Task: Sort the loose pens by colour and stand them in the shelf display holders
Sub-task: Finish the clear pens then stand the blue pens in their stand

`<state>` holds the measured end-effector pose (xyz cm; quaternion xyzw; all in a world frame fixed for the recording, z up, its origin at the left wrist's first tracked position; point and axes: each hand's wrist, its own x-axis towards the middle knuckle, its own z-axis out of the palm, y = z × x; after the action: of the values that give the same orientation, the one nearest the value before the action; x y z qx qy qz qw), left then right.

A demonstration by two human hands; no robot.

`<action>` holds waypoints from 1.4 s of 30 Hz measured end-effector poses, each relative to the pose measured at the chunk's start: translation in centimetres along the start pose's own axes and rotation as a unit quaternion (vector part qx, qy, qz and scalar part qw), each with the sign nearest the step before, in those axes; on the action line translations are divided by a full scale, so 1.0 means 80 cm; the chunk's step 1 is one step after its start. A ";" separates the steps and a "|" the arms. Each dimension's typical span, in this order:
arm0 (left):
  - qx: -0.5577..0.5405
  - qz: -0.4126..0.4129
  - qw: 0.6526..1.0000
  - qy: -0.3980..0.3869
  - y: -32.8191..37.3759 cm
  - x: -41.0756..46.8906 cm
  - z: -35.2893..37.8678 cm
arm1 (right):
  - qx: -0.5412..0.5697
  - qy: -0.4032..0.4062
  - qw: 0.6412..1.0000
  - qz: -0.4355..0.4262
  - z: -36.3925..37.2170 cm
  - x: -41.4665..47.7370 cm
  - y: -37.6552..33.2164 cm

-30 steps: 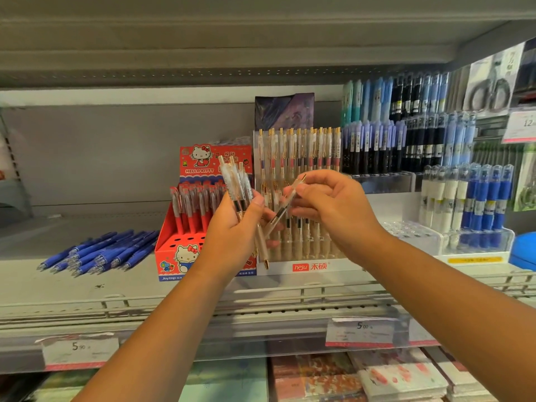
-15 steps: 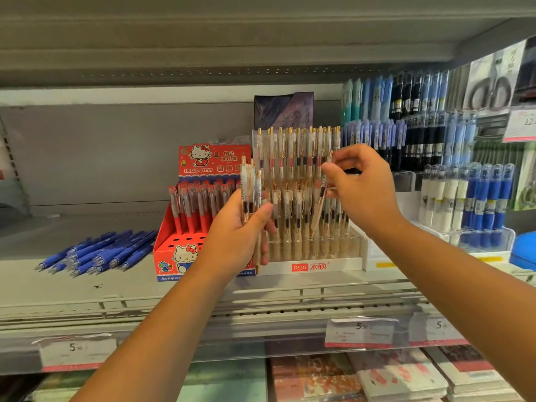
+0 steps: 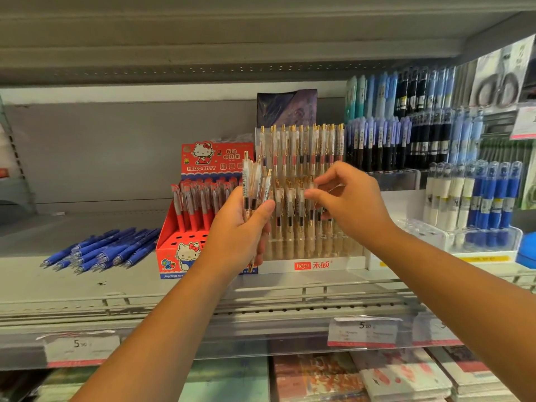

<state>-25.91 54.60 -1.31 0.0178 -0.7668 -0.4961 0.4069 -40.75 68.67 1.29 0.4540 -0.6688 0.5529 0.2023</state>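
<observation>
While left grip (image 3: 237,227) clasps clear pens (image 3: 255,181), right grip (image 3: 351,207) curls before holder (image 3: 313,265), any pinch impossible to tell

Hands in view: two, left hand (image 3: 237,236) and right hand (image 3: 352,211). Display holders at centre: one red carton (image 3: 174,250), one clear rack (image 3: 342,264). Loose blue pens (image 3: 101,250): one heap, individual count indeterminate.

Grey shelf (image 3: 87,288), loose blue pens (image 3: 101,250) lying at left, red Hello Kitty box (image 3: 185,242) mid-shelf, white display holder (image 3: 342,264) just beside it, clear holder (image 3: 490,239) at right.
</observation>
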 end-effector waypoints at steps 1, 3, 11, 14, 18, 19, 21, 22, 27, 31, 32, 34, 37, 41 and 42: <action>0.000 0.000 1.000 -0.002 0.000 0.000 0.000 | -0.015 -0.013 1.000 0.000 0.001 0.000 0.001; -0.007 -0.001 1.000 -0.005 0.000 0.000 0.001 | -0.023 -0.032 0.999 0.013 0.000 0.000 0.003; -0.044 -0.009 0.999 -0.022 0.001 -0.002 0.001 | -0.023 -0.045 0.998 0.041 -0.004 -0.006 0.009; -0.042 -0.009 0.999 -0.028 0.002 -0.003 0.001 | -0.068 -0.042 0.996 0.029 -0.009 -0.006 0.006; -0.039 -0.012 0.999 -0.031 0.004 -0.003 0.003 | -0.111 0.007 0.994 -0.019 -0.015 -0.003 -0.011; -0.040 -0.012 0.999 -0.034 0.005 -0.003 0.003 | -0.104 0.013 0.994 -0.023 -0.015 -0.002 -0.018; -0.042 -0.009 0.998 -0.042 0.005 -0.003 0.004 | -0.055 -0.017 0.998 -0.005 -0.012 -0.001 -0.033; -0.044 -0.006 0.998 -0.047 0.004 -0.003 0.004 | -0.012 -0.048 0.999 0.013 -0.009 -0.002 -0.041; -0.065 0.002 0.994 -0.085 0.003 -0.004 0.005 | 0.141 -0.145 0.974 0.104 0.012 -0.013 -0.063; -0.078 0.002 0.991 -0.111 0.000 -0.005 0.004 | 0.217 -0.134 0.951 0.174 0.016 -0.015 -0.061; -0.079 0.001 0.990 -0.116 -0.001 -0.005 0.004 | 0.227 -0.134 0.947 0.183 0.015 -0.015 -0.060; -0.084 -0.006 0.989 -0.125 -0.003 -0.004 0.004 | 0.252 -0.137 0.937 0.197 0.014 -0.016 -0.058; -0.097 -0.021 0.987 -0.129 -0.005 -0.003 0.003 | 0.261 -0.122 0.938 0.194 0.013 -0.015 -0.057; -0.103 -0.039 0.987 -0.117 -0.010 -0.001 0.004 | 0.291 -0.068 0.934 0.197 0.009 -0.012 -0.055; -0.099 -0.044 0.988 -0.114 -0.011 -0.001 0.004 | 0.299 -0.055 0.932 0.198 0.006 -0.012 -0.054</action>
<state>-26.41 54.43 -2.12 -0.0459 -0.7539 -0.5856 0.2943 -36.56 68.67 2.82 0.3816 -0.5588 0.7303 -0.0936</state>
